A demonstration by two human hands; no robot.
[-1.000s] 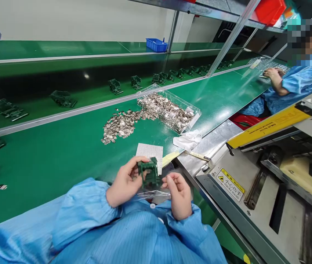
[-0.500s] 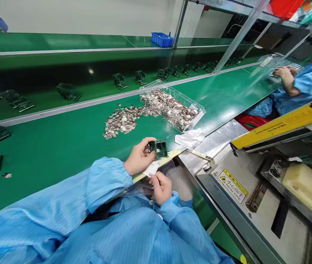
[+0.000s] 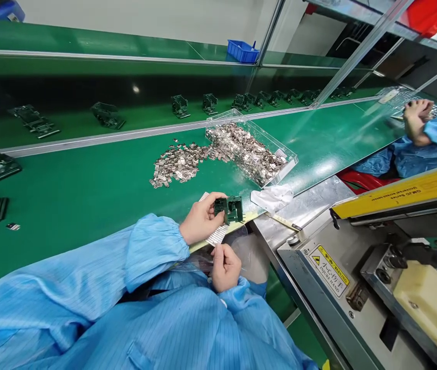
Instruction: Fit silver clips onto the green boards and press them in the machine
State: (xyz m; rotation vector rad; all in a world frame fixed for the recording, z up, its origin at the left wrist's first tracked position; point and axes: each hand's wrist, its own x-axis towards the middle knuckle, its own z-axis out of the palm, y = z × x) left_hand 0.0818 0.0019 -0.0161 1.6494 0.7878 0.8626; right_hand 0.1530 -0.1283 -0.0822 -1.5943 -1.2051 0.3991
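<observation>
My left hand [image 3: 200, 222] is closed around a dark green, boxy frame-like part [image 3: 235, 209], which it holds over the bench's front edge. A white sheet with fine stripes [image 3: 218, 235] is held in the same hand, under the part, with one end sticking out behind the fingers. Just below, my right hand [image 3: 226, 268] is closed in a pinch at the sheet's lower end. Whatever is between its fingertips is too small to make out. Beyond both hands, small silvery metal pieces [image 3: 180, 163] lie in a pile on the green bench [image 3: 98, 190].
A clear tray [image 3: 290, 163] of similar metal pieces stands behind a white cloth [image 3: 272, 198]. Dark green parts [image 3: 180, 106] line the far strip. At right is a machine with a hand-injury warning label [image 3: 329, 271]; a co-worker's hands [image 3: 417, 110] are beyond.
The view has shifted slightly. The striped sheet now sticks out behind my left fingers as well as below them. Both hands keep nearly the same pose.
</observation>
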